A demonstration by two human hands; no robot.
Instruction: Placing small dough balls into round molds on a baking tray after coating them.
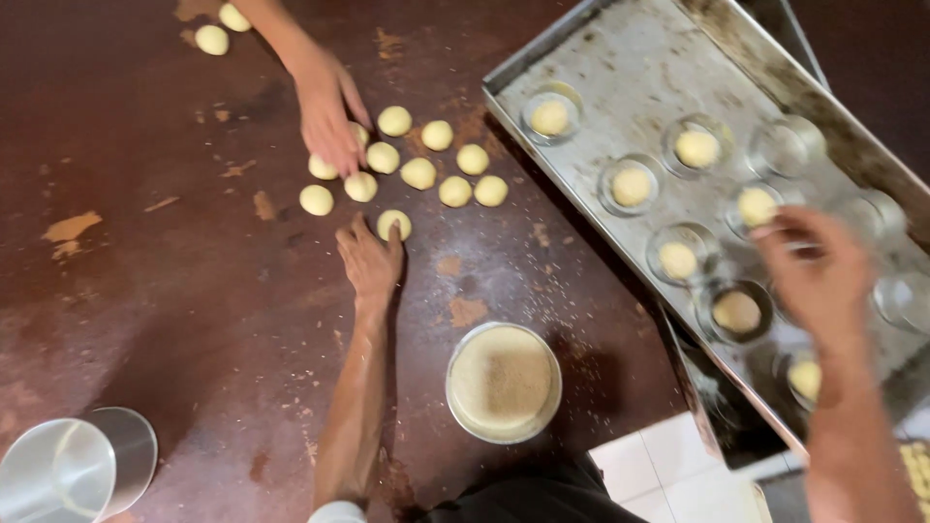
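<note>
the left hand (370,260) is stretched out flat over the dark brown table (174,291), its grip released, with the fingertips touching one pale dough ball (394,225) that lies at the near edge of a loose cluster of dough balls (418,172). the right hand (819,271) is held above the metal tray (620,58) at the right, blurred; its fingers are curled downward, and whether anything is gripped cannot be told. in the tray, small clear cups (632,184) are set in rows, most with a dough ball inside, and one empty cup (785,147) is seen near the far side. another person's hand (327,108) is reached in from the top, resting on the far side of the cluster. two more dough balls (212,39) lie well apart at the upper left. a round bowl of pale crumbs (503,382) is placed near the person's body, between the arms, and a metal cup (73,467) lies at the lower left corner.
</note>
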